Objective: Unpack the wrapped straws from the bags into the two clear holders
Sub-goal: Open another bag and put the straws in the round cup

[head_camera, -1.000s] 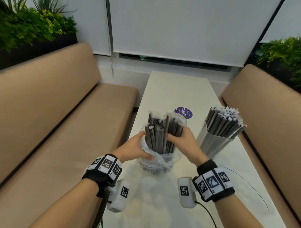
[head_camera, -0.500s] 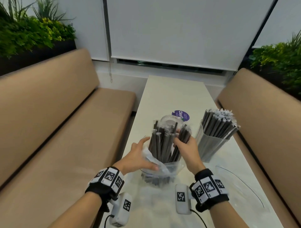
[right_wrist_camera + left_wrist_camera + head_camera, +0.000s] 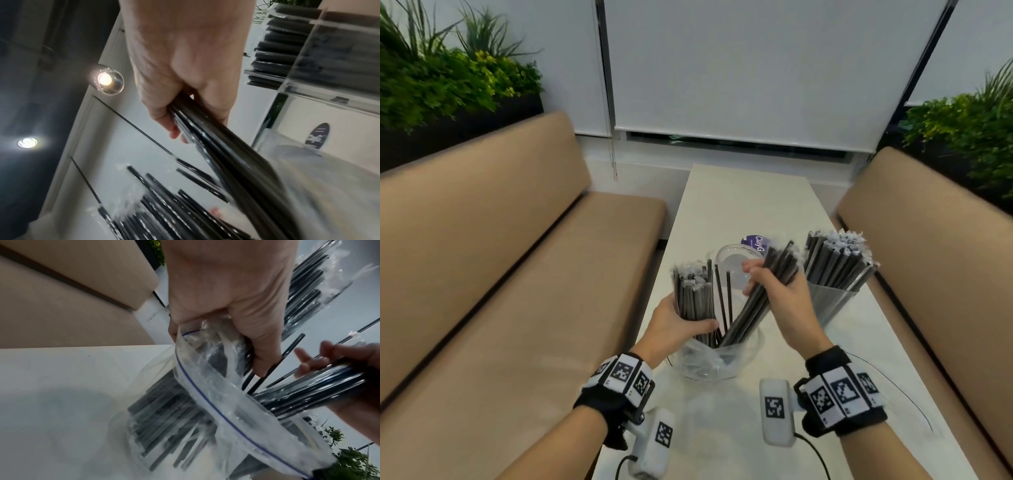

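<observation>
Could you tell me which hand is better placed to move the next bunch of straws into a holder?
The right hand: it already grips a loose bunch of straws tilted out of the bag, near the square holder. The left hand is busy gripping the bag with the remaining straws.

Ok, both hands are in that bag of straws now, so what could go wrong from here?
A few loose straws stand free between the two bunches; they may tip out onto the table. The right hand pulls its bunch at a slant, so it could snag the bag. The left hand grips the other bunch through the plastic, which may slip.
</observation>
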Tool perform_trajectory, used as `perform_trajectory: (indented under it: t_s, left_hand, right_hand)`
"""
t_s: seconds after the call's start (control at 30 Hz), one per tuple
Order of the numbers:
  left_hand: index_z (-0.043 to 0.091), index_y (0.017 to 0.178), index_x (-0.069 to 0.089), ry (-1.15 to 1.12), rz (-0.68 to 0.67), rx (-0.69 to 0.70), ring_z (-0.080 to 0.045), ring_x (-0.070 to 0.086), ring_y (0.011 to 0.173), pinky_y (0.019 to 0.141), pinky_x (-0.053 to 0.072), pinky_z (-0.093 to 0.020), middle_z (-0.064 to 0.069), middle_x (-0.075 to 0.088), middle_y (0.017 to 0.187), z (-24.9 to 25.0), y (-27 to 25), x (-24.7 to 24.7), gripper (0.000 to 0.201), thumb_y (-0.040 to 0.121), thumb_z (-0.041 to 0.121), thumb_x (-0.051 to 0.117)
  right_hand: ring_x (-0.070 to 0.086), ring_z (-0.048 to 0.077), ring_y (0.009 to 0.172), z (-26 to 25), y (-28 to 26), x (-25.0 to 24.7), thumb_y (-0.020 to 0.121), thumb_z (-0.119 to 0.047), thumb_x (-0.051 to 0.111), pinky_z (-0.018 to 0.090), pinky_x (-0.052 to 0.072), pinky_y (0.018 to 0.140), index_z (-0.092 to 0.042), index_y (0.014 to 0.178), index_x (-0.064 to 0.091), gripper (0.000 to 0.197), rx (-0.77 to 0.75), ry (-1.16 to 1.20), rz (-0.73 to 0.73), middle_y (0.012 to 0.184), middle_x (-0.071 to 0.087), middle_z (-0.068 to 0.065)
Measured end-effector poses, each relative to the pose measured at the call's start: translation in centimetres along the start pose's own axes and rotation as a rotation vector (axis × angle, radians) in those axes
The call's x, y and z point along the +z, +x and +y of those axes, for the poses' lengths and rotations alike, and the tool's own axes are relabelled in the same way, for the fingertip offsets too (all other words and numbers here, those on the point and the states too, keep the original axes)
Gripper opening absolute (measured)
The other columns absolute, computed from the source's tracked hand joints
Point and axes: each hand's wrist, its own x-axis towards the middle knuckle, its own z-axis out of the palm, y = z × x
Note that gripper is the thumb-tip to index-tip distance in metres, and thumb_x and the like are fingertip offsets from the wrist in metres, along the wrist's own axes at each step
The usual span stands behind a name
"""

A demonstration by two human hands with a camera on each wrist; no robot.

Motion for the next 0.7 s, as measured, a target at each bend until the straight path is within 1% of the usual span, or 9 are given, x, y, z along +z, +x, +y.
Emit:
perform_trajectory:
  t_s: [0.07,0.17,0.23,0.3,0.37,0.47,0.57,0.63,0.7]
  left_hand:
    - [0.014,0.116,0.064,0.025,0.012,-0.006,-0.005,0.070,0.095,0.075,0.056,-0.016,0.004,0.074,0.104,0.0,0.2,0.1,0.060,0.062,0.013,0.091]
    - [0.014,0.113,0.065,0.042,0.017,-0.013,-0.014,0.072,0.098,0.087,0.059,-0.033,0.000,0.075,0.104,0.2,0.5,0.2,0.059,0.060,0.016,0.092]
    - [0.013,0.113,0.066,0.021,0.003,-0.009,-0.016,0.073,0.097,0.089,0.059,-0.039,-0.002,0.076,0.104,0.3,0.6,0.0,0.060,0.059,0.017,0.092]
    - [0.011,0.114,0.066,-0.005,-0.010,-0.016,-0.018,0.073,0.097,0.089,0.059,-0.041,-0.004,0.076,0.105,0.4,0.6,-0.4,0.062,0.058,0.017,0.092]
    - [0.011,0.114,0.066,-0.038,-0.002,-0.024,-0.020,0.073,0.099,0.089,0.059,-0.039,-0.006,0.076,0.106,0.3,0.6,-0.9,0.057,0.062,0.010,0.091]
    - [0.017,0.110,0.066,-0.080,0.013,-0.036,-0.018,0.073,0.100,0.089,0.058,-0.036,-0.005,0.076,0.106,0.1,0.5,-1.5,0.051,0.066,0.003,0.088]
    - [0.014,0.114,0.066,-0.081,0.001,-0.038,-0.017,0.073,0.100,0.090,0.058,-0.038,-0.004,0.076,0.106,-0.1,0.5,-1.7,0.054,0.066,0.007,0.090]
    - [0.014,0.112,0.066,-0.080,-0.001,-0.038,-0.017,0.073,0.099,0.088,0.059,-0.035,-0.004,0.077,0.105,-0.1,0.3,-1.6,0.053,0.065,0.007,0.090]
    - [0.017,0.107,0.067,-0.079,-0.003,-0.033,-0.014,0.074,0.097,0.083,0.060,-0.029,-0.003,0.077,0.103,0.0,0.2,-1.5,0.048,0.066,0.005,0.089]
  right_hand:
    - [0.058,0.023,0.066,-1.6,0.6,-0.1,0.091,-0.002,0.056,0.049,0.052,0.080,-0.020,0.073,0.071,0.030,-0.029,0.071,0.023,0.076,0.068,0.012]
    - [0.059,0.018,0.064,-4.4,1.8,-0.5,0.093,-0.003,0.055,0.041,0.054,0.076,-0.010,0.082,0.066,0.017,-0.060,0.107,0.021,0.072,0.066,0.007]
    - [0.058,0.015,0.061,-6.5,2.9,-0.9,0.094,-0.002,0.054,0.036,0.055,0.072,-0.008,0.083,0.064,0.016,-0.077,0.140,0.026,0.070,0.065,0.004]
    - [0.057,0.013,0.056,-9.0,4.1,-1.3,0.093,0.000,0.053,0.034,0.055,0.068,-0.007,0.080,0.063,0.018,-0.125,0.187,0.062,0.065,0.064,0.002]
    - [0.056,0.013,0.053,-11.5,5.5,-2.0,0.092,0.002,0.053,0.032,0.054,0.063,-0.006,0.074,0.062,0.021,-0.187,0.285,0.123,0.061,0.062,0.003]
    - [0.056,0.016,0.052,-13.4,8.4,-2.6,0.088,0.001,0.056,0.033,0.051,0.062,-0.009,0.070,0.062,0.021,-0.305,0.367,0.195,0.059,0.063,0.003]
    - [0.055,0.014,0.048,-10.5,11.8,-1.2,0.085,-0.003,0.058,0.030,0.048,0.056,-0.015,0.067,0.061,0.022,-0.326,0.236,0.305,0.053,0.065,-0.002]
    - [0.058,0.014,0.054,-6.3,13.4,0.0,0.086,-0.010,0.061,0.031,0.051,0.061,-0.019,0.069,0.064,0.018,-0.237,0.102,0.339,0.058,0.067,-0.004]
    - [0.062,0.015,0.066,-2.0,14.2,0.9,0.087,-0.017,0.062,0.034,0.054,0.072,-0.015,0.077,0.069,0.012,-0.121,-0.025,0.326,0.068,0.069,-0.002]
